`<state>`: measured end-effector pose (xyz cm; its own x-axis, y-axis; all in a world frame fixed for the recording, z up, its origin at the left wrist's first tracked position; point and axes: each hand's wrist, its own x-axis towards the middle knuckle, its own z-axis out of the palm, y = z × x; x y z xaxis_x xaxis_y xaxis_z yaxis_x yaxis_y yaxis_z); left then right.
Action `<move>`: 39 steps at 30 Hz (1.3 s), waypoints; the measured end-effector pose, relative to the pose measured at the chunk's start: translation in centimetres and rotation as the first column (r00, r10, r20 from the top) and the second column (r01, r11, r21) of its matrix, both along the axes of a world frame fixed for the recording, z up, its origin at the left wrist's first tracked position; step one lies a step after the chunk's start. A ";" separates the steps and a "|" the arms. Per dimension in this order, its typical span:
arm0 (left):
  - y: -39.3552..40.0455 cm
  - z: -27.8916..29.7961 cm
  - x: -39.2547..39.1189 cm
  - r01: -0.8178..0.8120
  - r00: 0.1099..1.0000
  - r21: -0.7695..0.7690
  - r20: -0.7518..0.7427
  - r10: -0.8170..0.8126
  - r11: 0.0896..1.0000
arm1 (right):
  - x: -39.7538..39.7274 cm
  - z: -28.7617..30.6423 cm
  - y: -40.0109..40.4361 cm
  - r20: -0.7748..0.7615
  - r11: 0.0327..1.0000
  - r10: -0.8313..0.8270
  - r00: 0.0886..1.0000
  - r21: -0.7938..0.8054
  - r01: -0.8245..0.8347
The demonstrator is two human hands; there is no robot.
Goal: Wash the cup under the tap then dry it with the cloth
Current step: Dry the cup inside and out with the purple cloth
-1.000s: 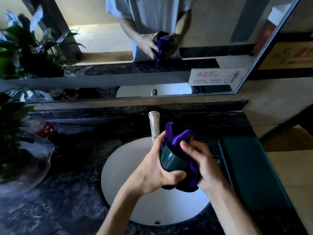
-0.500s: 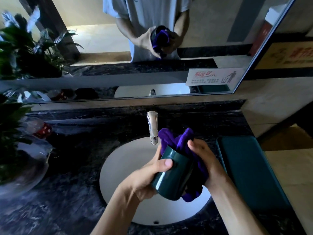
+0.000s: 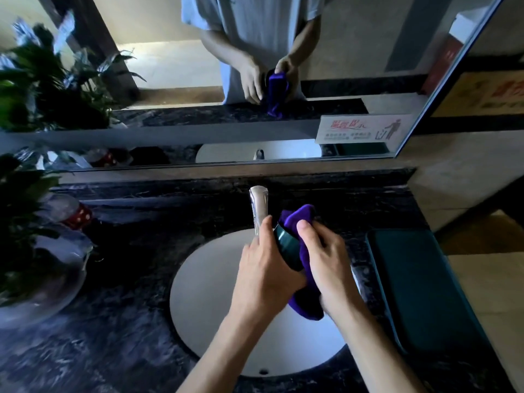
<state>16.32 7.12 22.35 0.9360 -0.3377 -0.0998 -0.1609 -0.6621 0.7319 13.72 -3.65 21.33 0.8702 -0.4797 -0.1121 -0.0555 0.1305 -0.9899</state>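
While the left hand point(image 3: 266, 268) is wrapping the dark green cup point(image 3: 287, 248) over the white basin point(image 3: 204, 290), the right hand point(image 3: 326, 259) is pinching the purple cloth point(image 3: 300, 282) against it; rigid, likely slick, so 2-handed wall grip is looking safest.

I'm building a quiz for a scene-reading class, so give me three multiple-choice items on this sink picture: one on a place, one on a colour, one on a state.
1. Where are the hands holding the cup?
A. Over the white basin
B. Over the green tray
C. Beside the plant

2. What colour is the cloth?
A. White
B. Purple
C. Yellow

3. What is the tap doing?
A. Running hard
B. Dripping into the cup
C. No water visible

Answers:
1 A: the left hand and right hand hold the cup above the basin.
2 B: the cloth bunched at the cup's mouth and hanging below is purple.
3 C: no stream shows below the tap.
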 end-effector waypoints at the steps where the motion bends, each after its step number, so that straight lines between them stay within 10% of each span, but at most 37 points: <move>1: 0.1 0.2 -0.1 -0.002 0.999 -0.037 -0.045 0.000 0.999 | -0.1 0.2 -0.4 0.012 0.998 0.048 0.999 -0.037 -0.047; 9: 1.6 -0.1 1.0 -0.054 0.730 -0.717 -0.504 -0.463 0.695 | -0.4 -0.7 -2.2 0.091 0.897 0.147 0.985 0.407 -0.171; 16: -0.6 -1.0 0.6 -0.285 0.933 -0.587 -0.352 0.078 0.758 | -0.7 -0.4 1.3 0.148 0.993 -0.113 0.983 -0.009 0.116; 21: -0.3 -1.0 1.0 -0.168 0.975 -0.686 -0.220 0.018 0.708 | -2.1 -1.0 2.7 0.198 0.983 0.015 0.980 -0.185 0.022; 33: 0.2 -0.2 0.4 -0.109 0.958 -0.712 -0.263 -0.119 0.694 | -0.4 0.7 1.0 -0.026 0.904 -0.048 0.999 0.424 0.054; 39: 1.2 -1.6 2.3 -0.303 0.869 -0.691 -0.483 -0.107 0.656 | -1.6 0.4 2.1 0.112 0.943 0.112 0.987 0.302 -0.142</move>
<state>18.66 8.34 20.79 0.8768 -0.3964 -0.2722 0.3471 0.1302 0.9287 12.15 -1.54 21.71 0.9352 -0.3193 -0.1533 -0.0021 0.4277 -0.9039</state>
